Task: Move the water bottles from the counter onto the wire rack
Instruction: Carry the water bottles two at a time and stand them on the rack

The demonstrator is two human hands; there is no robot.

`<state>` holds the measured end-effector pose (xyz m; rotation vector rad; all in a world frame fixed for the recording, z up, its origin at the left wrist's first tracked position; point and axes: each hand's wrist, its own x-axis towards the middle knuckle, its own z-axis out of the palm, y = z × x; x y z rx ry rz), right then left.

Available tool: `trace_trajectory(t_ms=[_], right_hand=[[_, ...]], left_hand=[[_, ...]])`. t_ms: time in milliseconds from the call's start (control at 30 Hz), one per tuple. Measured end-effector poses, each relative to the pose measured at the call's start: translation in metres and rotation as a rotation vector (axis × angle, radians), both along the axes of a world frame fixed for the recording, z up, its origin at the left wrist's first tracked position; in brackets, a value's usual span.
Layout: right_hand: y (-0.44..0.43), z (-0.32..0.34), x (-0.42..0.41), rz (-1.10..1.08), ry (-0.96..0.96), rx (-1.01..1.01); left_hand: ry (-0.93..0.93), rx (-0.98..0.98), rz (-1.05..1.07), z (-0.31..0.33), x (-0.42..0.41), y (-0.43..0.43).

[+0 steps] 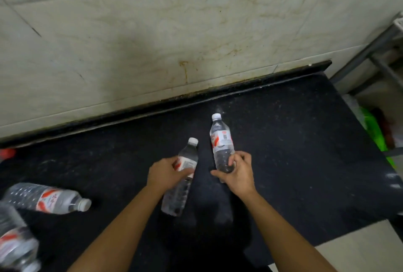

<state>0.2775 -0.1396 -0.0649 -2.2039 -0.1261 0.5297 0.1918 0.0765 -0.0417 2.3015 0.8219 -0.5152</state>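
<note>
Just the head view to go on. Got a water bottle in each hand over the black counter (305,162): gripping the first bottle (174,199) round its label with the left hand (165,172), cap pointing up and away, and clutching the second bottle (222,141) near its base with the right hand (236,170), fingers curled round it, cap up and leaning a touch. Can't tell about the bases: touching the counter or already lifted, no idea. Looks like the pick-up step, probably somewhere mid-job, going by two more on the left: a third bottle (48,198) lying on its side, cap toward the middle, and a blurry fourth bottle (15,247) in the bottom-left corner. Spotting what's probably the wire rack (368,50) past the counter's right end, a grey metal frame with only a corner in shot. Next up, presumably: swing both bottles right, clear the counter edge, and set them on a shelf without letting them tip or roll between the wires. Worth keeping a firm but gentle squeeze on such thin, flexy plastic. Also seeing a green bag (373,125) down beside that frame.
</note>
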Motion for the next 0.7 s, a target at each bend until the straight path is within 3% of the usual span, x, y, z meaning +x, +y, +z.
trace_trajectory(t_ms=[100, 300, 400, 533, 700], right_hand=[[-0.007, 0.006, -0.010, -0.033, 0.068, -0.053], [-0.062, 0.015, -0.022, 0.211, 0.080, -0.375], [-0.074, 0.010, -0.036, 0.166, -0.010, -0.473], [-0.071, 0.009, -0.038, -0.048, 0.096, -0.418], [-0.042, 0.016, -0.015, 0.088, 0.010, -0.311]], left_hand=[[-0.070, -0.252, 0.269, -0.011, -0.031, -0.022], [-0.182, -0.186, 0.514, -0.014, -0.053, -0.051], [-0.211, -0.192, 0.594, -0.014, -0.054, -0.062], [-0.222, -0.185, 0.575, -0.017, -0.053, -0.072], [-0.204, -0.142, 0.579, -0.038, -0.063, -0.065]])
